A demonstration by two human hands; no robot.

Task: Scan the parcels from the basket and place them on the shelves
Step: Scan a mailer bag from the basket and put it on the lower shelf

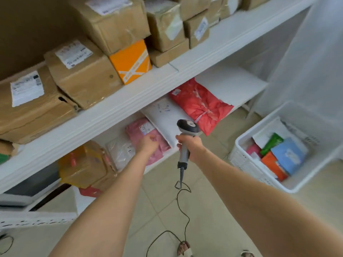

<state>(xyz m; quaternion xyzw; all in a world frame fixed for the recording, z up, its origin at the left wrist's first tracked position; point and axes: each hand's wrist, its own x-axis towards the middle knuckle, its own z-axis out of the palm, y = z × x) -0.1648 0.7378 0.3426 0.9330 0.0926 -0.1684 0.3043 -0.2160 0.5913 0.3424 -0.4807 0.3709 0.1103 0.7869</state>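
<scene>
My right hand (189, 145) grips the handle of a grey barcode scanner (187, 127), its head pointing at the lower shelf (232, 84). My left hand (148, 144) rests on a pink parcel (141, 130) lying on that shelf; whether its fingers grip the bag I cannot tell. Beside the pink parcel lie a white parcel (165, 112) and a red parcel (200, 104). At the right, on the floor, the white basket (246, 164) holds several parcels, among them a blue one (289, 154), an orange one (272, 165) and a green one (272, 143).
The upper shelf (185, 71) carries several brown cardboard boxes and an orange box (131, 61). Left of the pink parcel lie a clear bag (120, 151) and a taped brown box (83, 166). The scanner cable (182, 204) trails onto the tiled floor near my sandalled feet (183, 248).
</scene>
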